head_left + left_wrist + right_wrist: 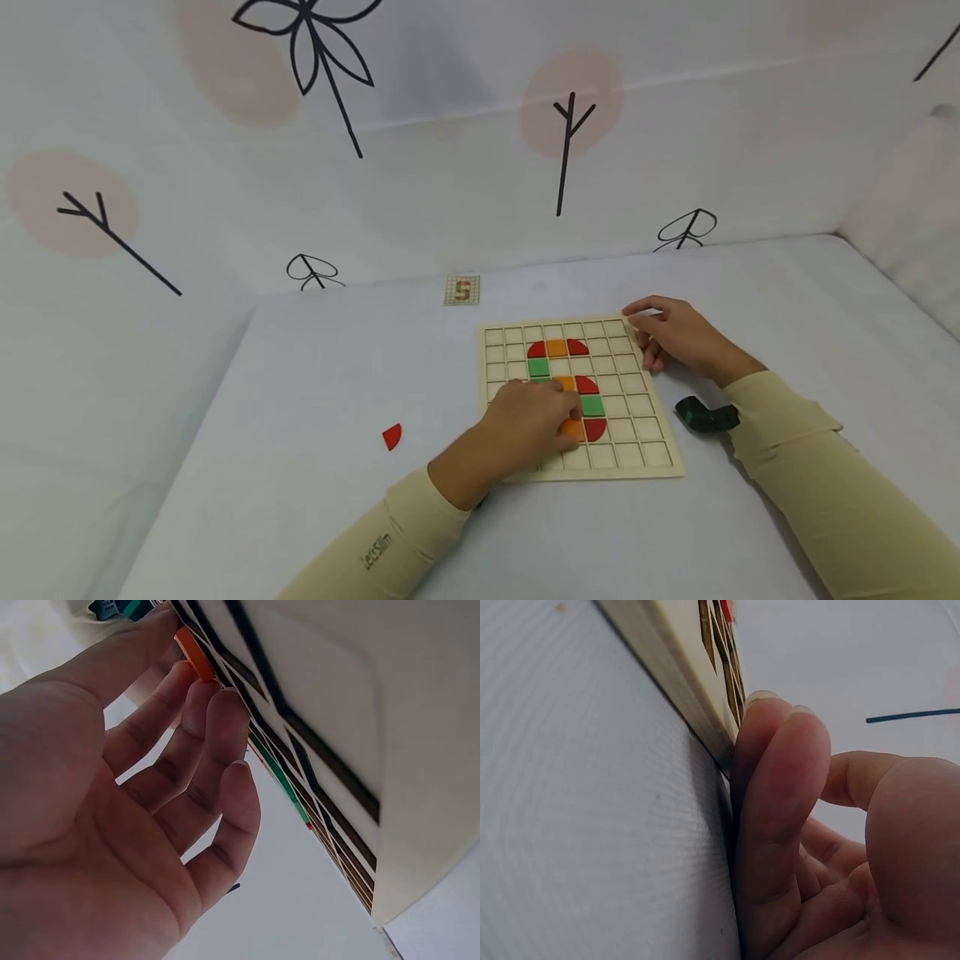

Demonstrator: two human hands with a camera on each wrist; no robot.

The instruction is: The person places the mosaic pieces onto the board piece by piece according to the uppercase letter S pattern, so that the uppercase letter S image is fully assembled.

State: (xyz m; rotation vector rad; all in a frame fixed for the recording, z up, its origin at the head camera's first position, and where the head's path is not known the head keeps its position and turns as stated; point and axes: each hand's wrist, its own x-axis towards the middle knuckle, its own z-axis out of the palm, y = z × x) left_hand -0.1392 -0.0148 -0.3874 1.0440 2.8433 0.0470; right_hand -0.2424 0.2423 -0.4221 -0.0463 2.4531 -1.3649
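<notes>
A pale wooden grid board (637,383) lies on the white tabletop, with red, orange and green tiles in its cells. My left hand (525,421) reaches over its lower left part and covers some cells. Thumb and fingertips pinch an orange tile (196,656) at the board's surface, beside a red quarter-round tile (596,430). A green tile (592,406) sits just above that one. At the board's far right corner, my right hand (678,337) holds the edge with bent fingers. Its fingertips (791,750) lie against the board's side in the right wrist view.
A loose red quarter-round tile (392,436) lies left of the board. Farther back stands or lies a small card (462,290) with a tile pattern. A dark green strap-like object (705,415) is at the right wrist. A patterned cloth wall (450,192) rises behind the table.
</notes>
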